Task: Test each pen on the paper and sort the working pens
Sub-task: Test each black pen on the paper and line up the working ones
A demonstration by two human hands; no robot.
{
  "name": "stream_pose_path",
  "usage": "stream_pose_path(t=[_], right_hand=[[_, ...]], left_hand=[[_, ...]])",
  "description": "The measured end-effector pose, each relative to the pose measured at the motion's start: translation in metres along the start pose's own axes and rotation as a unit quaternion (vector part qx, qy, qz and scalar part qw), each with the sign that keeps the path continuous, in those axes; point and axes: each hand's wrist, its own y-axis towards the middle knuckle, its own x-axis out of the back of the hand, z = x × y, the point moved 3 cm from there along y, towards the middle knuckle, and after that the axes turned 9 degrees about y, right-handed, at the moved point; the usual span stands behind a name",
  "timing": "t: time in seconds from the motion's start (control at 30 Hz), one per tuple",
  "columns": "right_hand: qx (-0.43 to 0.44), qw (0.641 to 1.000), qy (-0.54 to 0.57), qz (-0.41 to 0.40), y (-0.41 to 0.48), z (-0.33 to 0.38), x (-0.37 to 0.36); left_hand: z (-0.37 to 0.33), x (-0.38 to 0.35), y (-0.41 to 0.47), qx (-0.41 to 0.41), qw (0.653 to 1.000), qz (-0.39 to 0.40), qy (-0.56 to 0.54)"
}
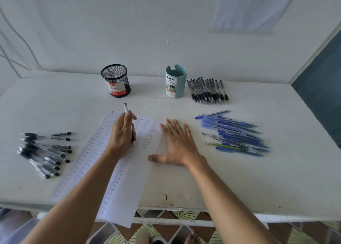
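Left hand (122,131) grips a pen (126,108), tip down on the paper (127,179) at table (239,179) centre. Right hand (178,144) lies flat, fingers spread, holding the sheet's right edge. Black pens (44,151) at left; blue pens (234,133) at right. Mesh cup (115,80) and teal cup (175,81) far.

A handwritten white paper sheet (127,188) lies mid white table (276,179), overhanging its front edge. Left of it lies a heap of black-capped clear pens (44,151); right of it, a heap of blue plastic pens (234,133). Near the back edge stand a black wire-mesh cup (116,81), rightward a pale cylindrical organizer (175,82), then a row of black-gripped pens (207,91).
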Motion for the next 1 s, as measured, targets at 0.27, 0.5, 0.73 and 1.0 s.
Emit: stream_pose_path(t=[0.27, 0.5, 0.73, 1.0], right_hand=[[0.0, 1.0, 0.002, -0.009, 0.001, -0.001, -0.001], [-0.005, 1.0, 0.014, 0.007, 0.001, 0.0, 0.001], [-0.003, 1.0, 0.021, 0.005, 0.001, -0.002, 0.001], [-0.069, 0.974, 0.178, -0.121, 0.014, 0.003, 0.006]], left_hand=[[-0.001, -0.005, 0.0, -0.016, 0.992, 0.038, 0.12], [-0.009, -0.026, 0.011, -0.001, 0.92, 0.105, 0.378], [-0.02, -0.032, 0.014, -0.004, 0.882, 0.116, 0.457], [-0.001, -0.003, 0.034, -0.075, 0.84, -0.004, 0.537]])
